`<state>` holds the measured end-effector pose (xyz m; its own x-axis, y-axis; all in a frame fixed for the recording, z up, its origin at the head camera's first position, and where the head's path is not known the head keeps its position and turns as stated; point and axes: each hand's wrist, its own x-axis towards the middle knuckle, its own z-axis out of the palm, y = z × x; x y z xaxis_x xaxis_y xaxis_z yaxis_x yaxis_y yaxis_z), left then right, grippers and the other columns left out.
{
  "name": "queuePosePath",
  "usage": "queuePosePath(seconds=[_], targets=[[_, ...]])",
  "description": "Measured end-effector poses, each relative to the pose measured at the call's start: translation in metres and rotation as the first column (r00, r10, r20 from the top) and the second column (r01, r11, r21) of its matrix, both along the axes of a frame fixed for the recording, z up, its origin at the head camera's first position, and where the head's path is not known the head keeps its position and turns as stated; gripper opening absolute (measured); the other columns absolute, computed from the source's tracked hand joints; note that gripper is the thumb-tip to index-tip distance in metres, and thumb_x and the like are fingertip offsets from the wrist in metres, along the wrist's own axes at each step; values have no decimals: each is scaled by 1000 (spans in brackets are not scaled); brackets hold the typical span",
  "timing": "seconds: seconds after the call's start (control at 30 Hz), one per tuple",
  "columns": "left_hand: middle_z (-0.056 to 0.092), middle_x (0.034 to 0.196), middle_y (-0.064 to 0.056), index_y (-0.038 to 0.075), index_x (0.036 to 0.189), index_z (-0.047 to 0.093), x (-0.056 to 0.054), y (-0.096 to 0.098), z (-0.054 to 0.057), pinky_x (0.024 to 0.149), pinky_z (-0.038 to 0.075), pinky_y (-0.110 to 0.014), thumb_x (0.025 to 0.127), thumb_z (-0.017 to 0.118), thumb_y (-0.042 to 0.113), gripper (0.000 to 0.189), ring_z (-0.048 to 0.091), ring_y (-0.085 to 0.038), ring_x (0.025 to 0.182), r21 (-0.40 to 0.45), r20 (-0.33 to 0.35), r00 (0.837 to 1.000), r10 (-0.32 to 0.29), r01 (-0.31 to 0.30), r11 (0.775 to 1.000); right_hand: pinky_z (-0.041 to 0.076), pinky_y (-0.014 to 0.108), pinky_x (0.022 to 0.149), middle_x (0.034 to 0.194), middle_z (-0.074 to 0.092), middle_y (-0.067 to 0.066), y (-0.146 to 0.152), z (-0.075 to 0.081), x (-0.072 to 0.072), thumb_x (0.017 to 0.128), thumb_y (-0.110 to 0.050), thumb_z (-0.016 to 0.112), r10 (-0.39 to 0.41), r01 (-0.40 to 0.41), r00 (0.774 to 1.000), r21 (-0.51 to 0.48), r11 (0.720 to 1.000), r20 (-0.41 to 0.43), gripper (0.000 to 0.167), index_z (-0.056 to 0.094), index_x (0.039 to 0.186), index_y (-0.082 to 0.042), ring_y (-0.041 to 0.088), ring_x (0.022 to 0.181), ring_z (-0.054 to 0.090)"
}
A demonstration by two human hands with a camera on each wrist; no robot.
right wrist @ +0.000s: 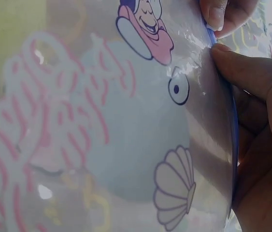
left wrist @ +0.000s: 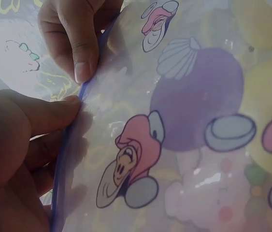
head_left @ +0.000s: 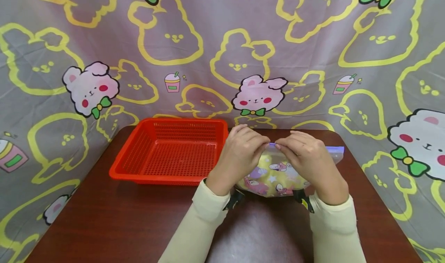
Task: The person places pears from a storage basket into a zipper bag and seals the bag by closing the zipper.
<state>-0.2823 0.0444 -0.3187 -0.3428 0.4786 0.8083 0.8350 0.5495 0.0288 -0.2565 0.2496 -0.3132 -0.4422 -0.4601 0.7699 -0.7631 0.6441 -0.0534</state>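
Observation:
A clear zip bag [head_left: 274, 174] printed with shells, stars and cartoon figures hangs upright above the table, its purple zip edge [head_left: 335, 150] on top. My left hand [head_left: 240, 155] pinches that edge near its middle, thumb against the near side. Close beside it, my right hand [head_left: 309, 158] pinches the same edge, the two thumbs almost meeting. In the left wrist view, the left thumb [left wrist: 53, 113] presses the purple strip and the fingers lie behind it. The right wrist view has the right thumb [right wrist: 242, 63] on the strip, fingers behind.
A red plastic basket [head_left: 121, 166] with slatted sides stands at the back left of the dark brown table [head_left: 104, 220]. Behind the table hangs a grey curtain [head_left: 208, 19] printed with yellow outlines and rabbits. Dark wrist cameras sit under both cream sleeves [head_left: 335, 224].

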Motion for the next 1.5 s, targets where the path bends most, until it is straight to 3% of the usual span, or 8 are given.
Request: queuePosePath(seconds=[0.1,0.33,0.67,0.9,1.2,1.4,1.5], targets=[[71,87,2,13,90,75,0,-2,1,100,39,-38,91,70,19,8,62,-15,85,3,5,1000,-3,3,1000,50,50,88,81,70,7,1,0,0,87,-11,73,3,-3,1000,-7,1000,-11,10,74,90,-2,24,74,66],[71,86,3,13,90,75,-2,-7,2,101,38,-39,89,72,16,5,62,-14,84,21,17,1000,-9,9,1000,50,51,86,81,70,7,1,1,0,77,0,78,-7,7,1000,-10,1000,-11,14,74,90,-2,25,75,67],[72,87,2,13,90,76,-1,-12,6,99,39,-37,89,73,18,6,62,-13,84,-3,28,1000,9,-9,1000,50,49,87,81,70,6,4,1,0,88,-10,72,-25,25,1000,-3,1000,-2,8,74,91,-3,25,78,67],[72,86,2,12,91,76,-2,-18,8,96,41,-35,87,74,18,7,62,-13,83,0,53,999,1,-1,1000,50,50,85,80,70,5,4,1,0,98,-30,57,-21,21,1000,-17,1000,-15,32,74,90,-4,26,78,67],[71,86,3,12,92,76,-5,-23,6,94,40,-32,87,75,19,8,59,-10,84,12,82,997,-10,9,1000,51,49,85,81,70,6,5,0,0,99,-31,56,-32,31,999,-9,999,-16,33,74,91,-4,26,79,67],[72,90,1,9,97,74,-6,-20,7,93,42,-31,85,76,16,14,61,-13,82,45,95,995,-38,34,998,49,48,90,81,70,8,2,-1,-1,87,-11,72,-49,49,999,-3,999,-19,10,73,91,-2,27,78,66],[72,93,0,7,101,72,-6,-18,7,91,43,-31,83,78,13,20,62,-15,81,59,97,994,-57,52,997,47,52,92,81,70,9,-4,-2,-2,82,-7,74,-40,39,998,-17,999,-38,11,73,92,-1,27,73,65]])
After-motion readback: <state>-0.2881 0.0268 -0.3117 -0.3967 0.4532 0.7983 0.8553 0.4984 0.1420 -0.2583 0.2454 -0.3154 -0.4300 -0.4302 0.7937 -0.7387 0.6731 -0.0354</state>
